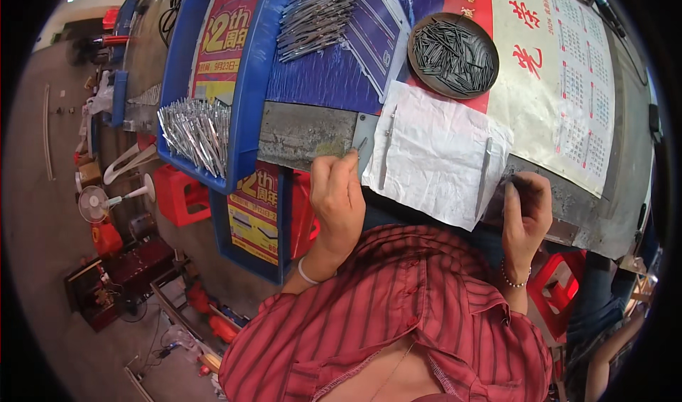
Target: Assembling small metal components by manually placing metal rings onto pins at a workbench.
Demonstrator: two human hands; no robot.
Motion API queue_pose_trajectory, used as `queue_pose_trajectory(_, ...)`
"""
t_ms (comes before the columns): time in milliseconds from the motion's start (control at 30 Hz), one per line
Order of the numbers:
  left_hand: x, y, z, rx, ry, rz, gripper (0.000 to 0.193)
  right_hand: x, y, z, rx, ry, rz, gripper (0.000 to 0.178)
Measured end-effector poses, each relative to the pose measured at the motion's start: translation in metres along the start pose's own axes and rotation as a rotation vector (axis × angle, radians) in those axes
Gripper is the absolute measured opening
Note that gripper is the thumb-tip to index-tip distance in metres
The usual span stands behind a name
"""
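My left hand (337,201) is at the table's front edge, thumb and forefinger pinched on a small thin dark metal piece (363,146) that points away over a grey metal plate. My right hand (527,213) is by the right edge of a crumpled white paper (437,142), its fingers curled together; what they hold, if anything, is too small to make out. A thin silver strip (487,153) lies on the paper's right side. Beyond the paper, a round brown dish (419,34) holds many short dark metal pins (455,57).
Slim silver metal pieces (316,18) are heaped on blue sheeting at the far left of the paper. More of them (195,135) fill the near end of a blue tray (245,125). A printed calendar sheet (568,82) covers the right side. Red stools (181,196) stand below.
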State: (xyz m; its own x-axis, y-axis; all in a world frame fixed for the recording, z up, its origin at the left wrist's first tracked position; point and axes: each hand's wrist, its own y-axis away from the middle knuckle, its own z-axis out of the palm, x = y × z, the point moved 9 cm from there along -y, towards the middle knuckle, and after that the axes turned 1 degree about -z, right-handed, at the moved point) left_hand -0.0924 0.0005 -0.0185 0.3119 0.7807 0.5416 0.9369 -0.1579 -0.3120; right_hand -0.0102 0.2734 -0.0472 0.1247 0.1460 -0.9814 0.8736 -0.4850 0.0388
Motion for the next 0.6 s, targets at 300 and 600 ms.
queue_pose_trajectory(300, 0.013, -0.018, 0.011, 0.029, -0.043, 0.078, 0.016, -0.012, 0.004, 0.007, -0.034, 0.162, -0.216, 0.012)
queue_pose_trajectory(600, 0.001, 0.003, -0.007, -0.014, -0.070, 0.000, 0.015, -0.018, 0.008, 0.008, -0.022, 0.143, -0.316, 0.013)
